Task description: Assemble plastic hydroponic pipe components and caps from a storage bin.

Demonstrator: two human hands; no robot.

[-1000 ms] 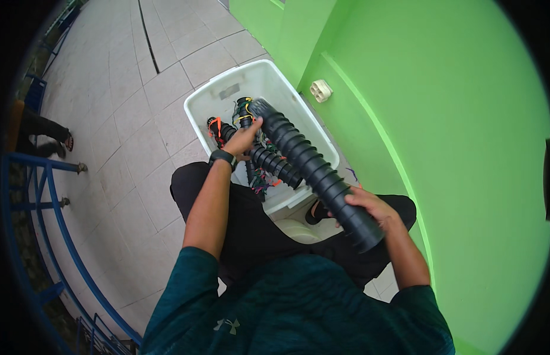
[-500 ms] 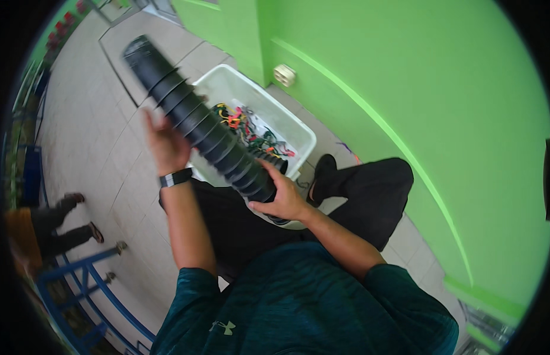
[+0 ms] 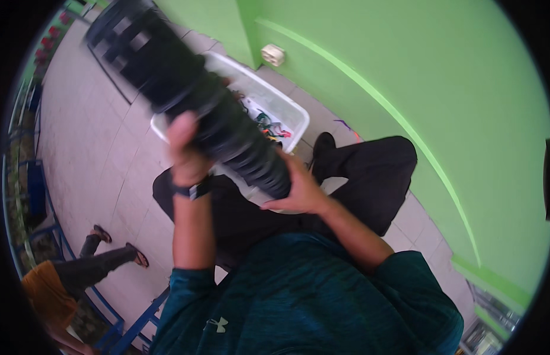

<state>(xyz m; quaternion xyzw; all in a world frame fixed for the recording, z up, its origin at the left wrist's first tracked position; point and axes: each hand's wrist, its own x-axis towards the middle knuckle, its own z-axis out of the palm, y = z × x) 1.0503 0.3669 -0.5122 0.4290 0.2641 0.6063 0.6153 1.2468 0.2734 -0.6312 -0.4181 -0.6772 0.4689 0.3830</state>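
Observation:
Both hands hold a long stack of nested black plastic pots (image 3: 210,112), slanting from the upper left down toward my lap. Its far end is wide, with square openings, and is smeared by motion. My left hand (image 3: 189,151) grips the stack near its middle, thumb along the near side, the other fingers hidden behind it. My right hand (image 3: 304,189) is wrapped round the narrow lower end. Beneath the stack stands a white plastic tub (image 3: 300,118), partly covered by it, with tangled coloured cords (image 3: 272,127) inside.
A green wall (image 3: 393,71) with a white socket box (image 3: 273,54) rises at the right. On the tiled floor at the left, a person in dark trousers (image 3: 91,269) is beside blue metal railings (image 3: 142,325). My black-trousered knees flank the tub.
The stack has swung nearer and looks larger, its far end up and to the left. My left hand has shifted lower and right onto its middle. The person at the left has moved further into view.

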